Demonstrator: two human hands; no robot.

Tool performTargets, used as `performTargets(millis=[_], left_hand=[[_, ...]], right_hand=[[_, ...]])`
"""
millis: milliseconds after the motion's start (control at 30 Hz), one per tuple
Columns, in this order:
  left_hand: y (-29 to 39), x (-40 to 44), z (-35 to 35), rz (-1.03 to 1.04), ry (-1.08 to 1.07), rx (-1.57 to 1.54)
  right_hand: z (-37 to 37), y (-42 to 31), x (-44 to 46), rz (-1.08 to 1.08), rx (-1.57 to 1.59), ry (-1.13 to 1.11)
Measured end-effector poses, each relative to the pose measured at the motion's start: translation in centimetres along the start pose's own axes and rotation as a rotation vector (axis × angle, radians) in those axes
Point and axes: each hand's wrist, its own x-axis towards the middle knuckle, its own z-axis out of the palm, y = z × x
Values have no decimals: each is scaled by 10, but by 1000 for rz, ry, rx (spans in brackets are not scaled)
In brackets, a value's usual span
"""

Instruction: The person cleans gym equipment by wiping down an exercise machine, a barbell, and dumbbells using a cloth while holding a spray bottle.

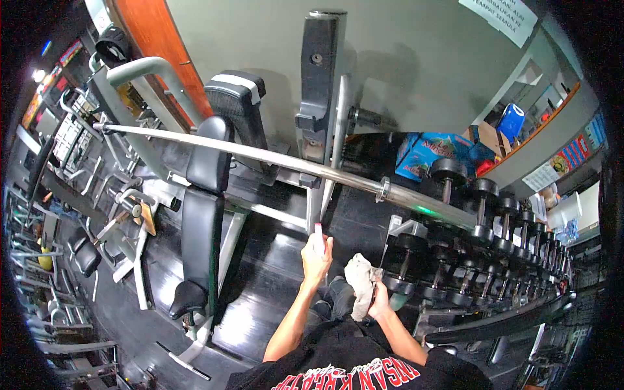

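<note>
My left hand (316, 262) is closed around a small white object (318, 239) with a red tip, perhaps a bottle; most of it is hidden by the fingers. A crumpled, pale grey cloth (359, 281) hangs from my right hand (380, 303), which grips its right side. Both hands are held low in front of my body, apart from each other. Above them a steel barbell (279, 158) without plates runs across the view, and neither hand touches it.
A black padded bench (200, 237) stands to the left, below the bar. On the right, rows of dumbbells (481, 203) fill a rack. Behind the bar are a dark upright post (318, 84), a blue carton (432, 155) and a grey wall (260, 32). More gym machines crowd the far left.
</note>
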Motion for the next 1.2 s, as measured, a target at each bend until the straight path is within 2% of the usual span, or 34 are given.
performTargets(millis=[100, 133, 200, 433, 600, 667, 700, 867, 933, 1000, 1067, 1200], left_hand=[[-3, 1, 9, -254, -100, -173], [-11, 0, 13, -263, -106, -169], [-31, -2, 22, 13, -74, 4], [-42, -13, 34, -114, -96, -55], [-45, -16, 38, -149, -92, -30], [-33, -11, 37, -94, -48, -11], [-23, -10, 36, -192, -44, -39], [-16, -11, 43, -259, -3, -45], [-27, -15, 49, -296, 0, -37], [-57, -23, 55, -193, -31, 18], [-71, -27, 58, -208, -49, 53], [-81, -28, 61, -291, -40, 33]], right_hand=[[-26, 9, -1, -73, -3, 79], [-27, 7, -3, -69, 1, 89], [-21, -3, -5, -103, -11, 73], [-37, -34, 25, -237, 0, 102], [-46, -53, 40, -175, 59, 131], [-50, -58, 45, -162, 62, 167], [-51, -58, 48, -174, 57, 160], [-62, -60, 72, -150, 13, 182], [-72, -55, 88, -116, 37, 123], [-68, -55, 98, -100, 26, 120], [-55, -55, 104, -116, 201, -46], [-67, -51, 152, -59, 168, -110]])
